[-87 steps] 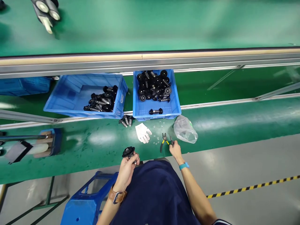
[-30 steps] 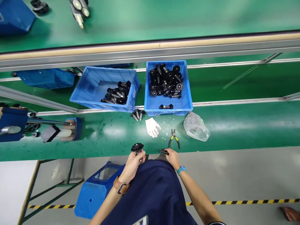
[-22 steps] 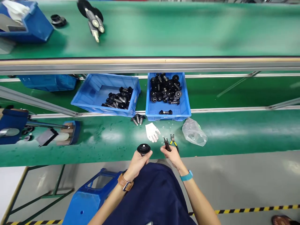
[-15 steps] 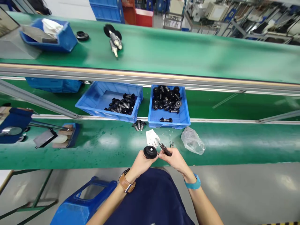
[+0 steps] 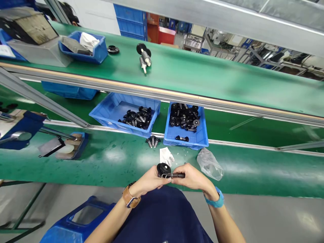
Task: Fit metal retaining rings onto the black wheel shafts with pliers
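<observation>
My left hand [image 5: 151, 179] is closed around a black part with a round, disc-like head [image 5: 164, 167]; the rest of the part is hidden by my fingers. In my right hand [image 5: 193, 177] is a dark two-pronged hand tool [image 5: 178, 175], its thin prongs lying across the near edge of the black head. Both hands meet close to my body, above the bench edge. Just beyond them lies a white glove [image 5: 166, 156], and a few tiny pale rings [image 5: 178, 154] are scattered on the green surface.
Two blue bins, one left [image 5: 121, 128] and one right [image 5: 186, 143], hold black and metal parts. Several similar parts [image 5: 153, 141] lie between them. A clear plastic bag [image 5: 210, 164] rests at right, a blue press [image 5: 19, 135] at left. A shelf [image 5: 202, 84] crosses above; a blue stool [image 5: 65, 219] stands below.
The tool has turned from pointing up and away to lying level, prongs toward the black head. My hands are closer together. The whole view has shifted and tilted slightly.
</observation>
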Available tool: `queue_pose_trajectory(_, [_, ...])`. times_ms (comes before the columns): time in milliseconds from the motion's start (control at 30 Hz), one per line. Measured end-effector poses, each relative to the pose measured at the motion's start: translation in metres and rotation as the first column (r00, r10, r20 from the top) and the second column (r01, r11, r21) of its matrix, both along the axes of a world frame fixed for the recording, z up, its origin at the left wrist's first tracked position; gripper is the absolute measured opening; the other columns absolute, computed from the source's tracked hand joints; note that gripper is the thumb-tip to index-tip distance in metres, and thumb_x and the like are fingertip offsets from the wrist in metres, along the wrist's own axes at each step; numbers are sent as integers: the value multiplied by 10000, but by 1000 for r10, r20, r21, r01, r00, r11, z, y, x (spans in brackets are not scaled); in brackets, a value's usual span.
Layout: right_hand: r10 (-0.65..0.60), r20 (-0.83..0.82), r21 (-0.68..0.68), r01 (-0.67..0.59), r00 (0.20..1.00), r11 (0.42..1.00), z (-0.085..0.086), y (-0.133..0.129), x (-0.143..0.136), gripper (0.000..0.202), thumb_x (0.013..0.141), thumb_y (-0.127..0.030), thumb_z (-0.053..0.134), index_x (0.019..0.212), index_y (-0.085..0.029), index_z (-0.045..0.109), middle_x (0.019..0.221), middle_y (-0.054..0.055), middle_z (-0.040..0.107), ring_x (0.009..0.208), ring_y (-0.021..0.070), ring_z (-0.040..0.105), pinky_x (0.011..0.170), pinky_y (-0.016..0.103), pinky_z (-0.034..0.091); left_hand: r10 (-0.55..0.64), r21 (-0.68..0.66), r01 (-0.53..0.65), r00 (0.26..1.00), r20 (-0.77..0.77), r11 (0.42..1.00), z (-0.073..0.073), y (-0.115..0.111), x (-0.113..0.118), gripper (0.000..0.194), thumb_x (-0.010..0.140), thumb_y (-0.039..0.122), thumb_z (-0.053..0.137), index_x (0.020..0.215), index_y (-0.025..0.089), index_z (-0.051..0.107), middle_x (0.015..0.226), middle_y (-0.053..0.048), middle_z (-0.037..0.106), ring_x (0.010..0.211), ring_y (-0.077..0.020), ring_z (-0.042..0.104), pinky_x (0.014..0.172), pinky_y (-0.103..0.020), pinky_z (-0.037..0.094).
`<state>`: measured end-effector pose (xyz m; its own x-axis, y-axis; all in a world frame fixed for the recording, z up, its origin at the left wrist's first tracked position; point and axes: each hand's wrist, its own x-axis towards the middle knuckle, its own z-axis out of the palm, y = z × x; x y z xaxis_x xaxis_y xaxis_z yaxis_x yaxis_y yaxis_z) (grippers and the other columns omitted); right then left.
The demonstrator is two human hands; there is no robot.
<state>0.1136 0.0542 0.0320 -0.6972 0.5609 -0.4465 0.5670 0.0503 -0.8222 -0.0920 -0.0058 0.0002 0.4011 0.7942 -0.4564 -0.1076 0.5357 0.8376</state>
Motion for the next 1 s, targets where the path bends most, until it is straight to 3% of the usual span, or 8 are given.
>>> queue_pose_trajectory(200, [-35,-84,5,36,996,999,-4,4,4,255,847,-360,716,694,-169,645,599,-64,490,583,89,391,555,225,305,76,-107,-57,979,188,993,2,3,6,423,681,489,856,700,145,611,572,40,473,459,-60,363,444,-216,299])
queue_pose_trajectory(333, [-194,-123,39,200,973,979,-6,1,5,294,907,-440,661,784,-174,647,651,-47,506,612,103,421,577,233,336,255,-191,-218,946,200,957,4,5,11,401,683,444,862,698,163,576,497,80,394,452,-56,333,446,-208,282])
queue_pose_trajectory(433, [-292,-105,208,309,950,928,-4,-8,6,275,1003,-431,511,900,-192,598,756,-18,554,682,132,467,633,254,380,473,-167,-452,874,114,876,9,9,14,407,694,441,844,659,177,536,473,86,382,440,-54,327,441,-205,267])
queue_pose_trajectory(567, [-293,-25,484,268,956,833,-1,-23,7,177,1033,-344,446,1106,-210,535,982,55,590,880,205,544,769,325,442,646,-42,-646,763,-3,763,17,12,16,440,696,424,826,580,194,470,451,77,396,424,-61,353,430,-215,276])
queue_pose_trajectory(733, [-272,73,708,142,960,692,-8,-28,4,207,1006,-276,473,1187,-182,511,1008,93,553,916,259,522,781,385,436,661,15,-662,745,-88,749,20,13,17,429,685,416,822,567,198,472,428,72,405,406,-68,365,430,-228,291])
queue_pose_trajectory(1000, [-232,132,731,63,964,679,-15,-20,5,223,978,-238,491,1193,-180,506,1026,96,550,903,266,510,759,386,407,641,-33,-647,761,-100,762,18,16,16,414,642,420,852,591,189,513,429,68,418,407,-68,363,419,-220,284])
